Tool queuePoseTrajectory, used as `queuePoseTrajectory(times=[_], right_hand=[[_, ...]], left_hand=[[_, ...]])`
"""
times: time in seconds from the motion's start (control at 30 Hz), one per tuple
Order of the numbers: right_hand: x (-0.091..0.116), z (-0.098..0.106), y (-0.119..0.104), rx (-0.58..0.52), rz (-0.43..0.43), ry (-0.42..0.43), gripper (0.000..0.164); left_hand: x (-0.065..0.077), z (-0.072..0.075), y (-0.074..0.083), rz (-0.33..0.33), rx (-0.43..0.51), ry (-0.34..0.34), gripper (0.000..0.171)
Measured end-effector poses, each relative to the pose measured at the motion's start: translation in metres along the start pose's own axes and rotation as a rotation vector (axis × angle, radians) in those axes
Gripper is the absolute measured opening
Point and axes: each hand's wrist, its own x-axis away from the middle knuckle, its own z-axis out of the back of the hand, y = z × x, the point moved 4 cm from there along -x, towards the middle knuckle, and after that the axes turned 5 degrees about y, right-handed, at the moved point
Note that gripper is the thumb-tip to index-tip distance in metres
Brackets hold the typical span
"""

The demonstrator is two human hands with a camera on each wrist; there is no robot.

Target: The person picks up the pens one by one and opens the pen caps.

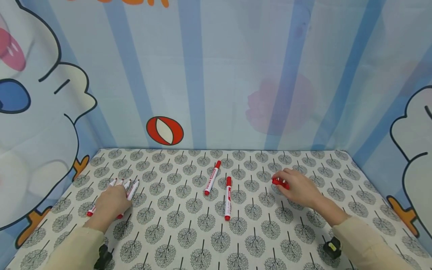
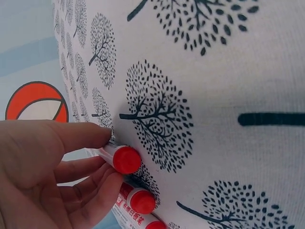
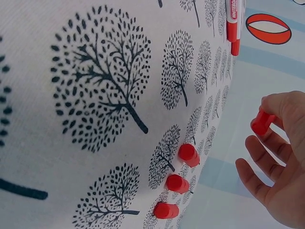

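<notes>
At the table's left, my left hand pinches a white marker with a red end, thumb on one side and fingers on the other. Several more uncapped white markers lie side by side under and beside that hand; one red-ended marker shows right below the fingers in the left wrist view. Over the table's right part, my right hand holds a small red marker cap between thumb and index finger, its other fingers spread loosely. Three red caps stand in a row on the cloth near it.
Two capped red whiteboard markers lie mid-table, one tilted farther back and one nearly straight. A tree-print cloth covers the table. Cartoon-printed curtain walls rise behind it and at both sides.
</notes>
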Motion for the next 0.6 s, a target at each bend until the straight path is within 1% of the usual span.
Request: queuePoseTrajectory(times=[0.13, 0.27, 0.6], right_hand=[[0.000, 0.000, 0.000, 0.006, 0.000, -0.002, 0.023], [0.000, 0.000, 0.000, 0.001, -0.001, -0.003, 0.023], [0.002, 0.000, 0.002, -0.006, -0.005, -0.004, 0.023]], left_hand=[[0.001, -0.001, 0.000, 0.013, 0.000, -0.017, 0.017], [0.000, 0.000, 0.001, 0.011, -0.009, -0.018, 0.018], [-0.002, 0.010, 0.009, -0.017, 0.004, 0.017, 0.017]])
